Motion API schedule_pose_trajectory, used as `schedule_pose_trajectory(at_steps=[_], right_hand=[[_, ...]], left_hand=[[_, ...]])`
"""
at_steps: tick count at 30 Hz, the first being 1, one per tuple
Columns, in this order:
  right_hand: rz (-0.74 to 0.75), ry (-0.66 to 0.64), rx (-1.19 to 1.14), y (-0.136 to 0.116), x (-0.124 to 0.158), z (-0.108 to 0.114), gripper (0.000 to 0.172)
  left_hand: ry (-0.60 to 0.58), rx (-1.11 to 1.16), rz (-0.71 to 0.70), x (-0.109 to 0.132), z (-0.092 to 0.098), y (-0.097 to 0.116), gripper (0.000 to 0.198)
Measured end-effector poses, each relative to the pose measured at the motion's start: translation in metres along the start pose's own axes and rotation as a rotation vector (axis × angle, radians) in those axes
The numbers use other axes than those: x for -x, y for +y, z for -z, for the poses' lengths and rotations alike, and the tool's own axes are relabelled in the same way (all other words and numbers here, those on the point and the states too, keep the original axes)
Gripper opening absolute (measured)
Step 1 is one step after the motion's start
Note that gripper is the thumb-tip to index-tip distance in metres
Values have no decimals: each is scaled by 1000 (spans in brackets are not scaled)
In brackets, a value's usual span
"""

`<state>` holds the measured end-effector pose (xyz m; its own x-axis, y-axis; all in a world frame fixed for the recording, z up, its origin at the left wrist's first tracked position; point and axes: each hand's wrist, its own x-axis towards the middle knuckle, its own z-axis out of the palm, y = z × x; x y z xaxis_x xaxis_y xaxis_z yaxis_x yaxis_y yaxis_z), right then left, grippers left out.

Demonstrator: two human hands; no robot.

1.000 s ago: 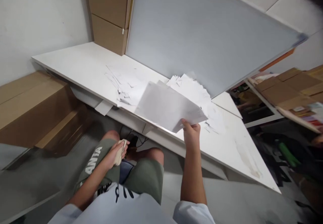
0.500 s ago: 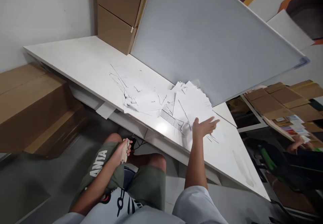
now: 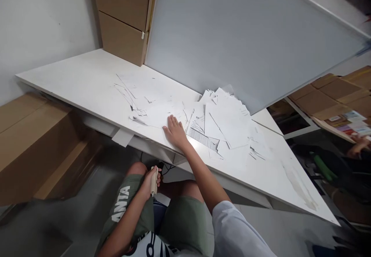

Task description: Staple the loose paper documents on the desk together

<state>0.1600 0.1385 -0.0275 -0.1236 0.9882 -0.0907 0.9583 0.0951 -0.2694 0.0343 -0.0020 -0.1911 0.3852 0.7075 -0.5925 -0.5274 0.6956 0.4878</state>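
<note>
My left hand is above my knee, its fingers wrapped round a cream, stapler-like tool with a small metal part at its lower end. My right hand lies flat near the table's front edge, fingers stretched out, at the right end of a spread of loose white papers. Just right of it is a sheet with a printed table. Beyond that rises a heap of white sheets, overlapping unevenly against the whiteboard.
A large whiteboard leans along the back of the white table. Cardboard boxes stand at the back left, and another carton is at the left. At the far right, another person's hand is near flattened cardboard.
My right hand has moved left from the right side of the paper heap and come down flat near the left papers. My left hand keeps its hold; the view has shifted slightly.
</note>
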Motion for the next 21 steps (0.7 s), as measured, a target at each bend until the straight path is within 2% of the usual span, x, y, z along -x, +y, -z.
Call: schedule_pose_trajectory(at_steps=[3,6,9,12,14,16,19,21], right_hand=[[31,-6,-15,-15,-15,-3,70],[71,52,-29,-25,-26,-3,69],[109,137,-115,-30,-44,13,58],[144,204,-281,-36,-88,37,61],[126,309,-342,-42,-127,46,56],[38,383,-331,-47,-163,41,51],[-107,389,-234,-51,-199,18,68],[-129,390,-189,-49,-210,4,72]], left_hand=[[23,-44,22,-8,-4,-8,51],[38,-76,-7,-13,-4,-17,56],[47,-83,-23,-14,-1,-21,58],[60,-71,-28,-12,1,-22,59],[81,-84,-25,-8,0,-23,60],[88,-130,-6,-3,-2,-25,62],[55,-178,27,-1,-5,-31,64],[70,-162,37,-6,-6,-37,65]])
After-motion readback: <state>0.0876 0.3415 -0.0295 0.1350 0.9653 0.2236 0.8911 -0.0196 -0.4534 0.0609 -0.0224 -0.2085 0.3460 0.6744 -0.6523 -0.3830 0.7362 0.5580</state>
